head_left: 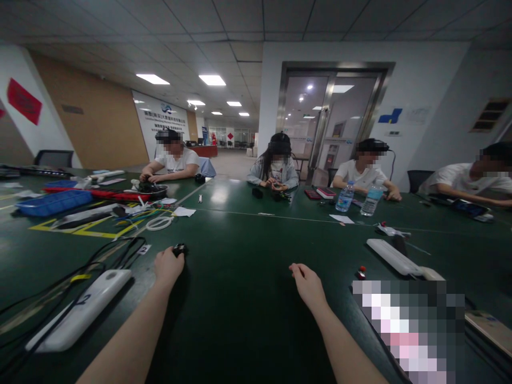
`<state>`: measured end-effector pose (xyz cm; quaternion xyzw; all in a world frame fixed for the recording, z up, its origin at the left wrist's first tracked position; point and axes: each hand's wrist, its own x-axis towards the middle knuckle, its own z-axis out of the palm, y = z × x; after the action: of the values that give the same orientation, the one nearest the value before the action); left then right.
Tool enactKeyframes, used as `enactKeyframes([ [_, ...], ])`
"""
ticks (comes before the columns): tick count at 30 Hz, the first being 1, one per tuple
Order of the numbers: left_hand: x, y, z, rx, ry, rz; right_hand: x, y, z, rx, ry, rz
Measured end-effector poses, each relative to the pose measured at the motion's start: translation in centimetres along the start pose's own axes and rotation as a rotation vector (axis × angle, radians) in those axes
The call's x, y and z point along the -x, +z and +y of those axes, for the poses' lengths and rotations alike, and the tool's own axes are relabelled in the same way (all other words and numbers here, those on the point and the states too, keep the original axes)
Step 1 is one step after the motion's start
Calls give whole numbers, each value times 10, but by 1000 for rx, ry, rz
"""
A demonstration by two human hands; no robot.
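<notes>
My left hand (168, 265) reaches forward over the dark green table (248, 298), fingers curled round a small black object (180, 249) that rests on the tabletop. My right hand (307, 284) lies on the table to the right, fingers loosely curled and holding nothing that I can see. Both forearms stretch out from the bottom edge of the view.
A white power strip (82, 314) with black cables lies at my left; another white strip (394, 257) sits at the right. Blue trays (54, 202), cables and tape rolls crowd the far left. Several people sit across the table, with two water bottles (344, 197) near them.
</notes>
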<state>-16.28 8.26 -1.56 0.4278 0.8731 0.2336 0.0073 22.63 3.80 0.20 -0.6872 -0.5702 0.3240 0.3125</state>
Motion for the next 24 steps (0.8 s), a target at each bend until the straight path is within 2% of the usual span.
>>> enactKeyframes([
  [11, 4, -5, 3, 26, -2, -58, 1, 0, -1, -9, 14, -12],
  [19, 3, -3, 1, -36, 32, 2, -1, 1, 2, -10, -1, -12],
  [24, 4, -4, 2, -68, 20, -11, -2, 1, 2, 7, -18, -12],
])
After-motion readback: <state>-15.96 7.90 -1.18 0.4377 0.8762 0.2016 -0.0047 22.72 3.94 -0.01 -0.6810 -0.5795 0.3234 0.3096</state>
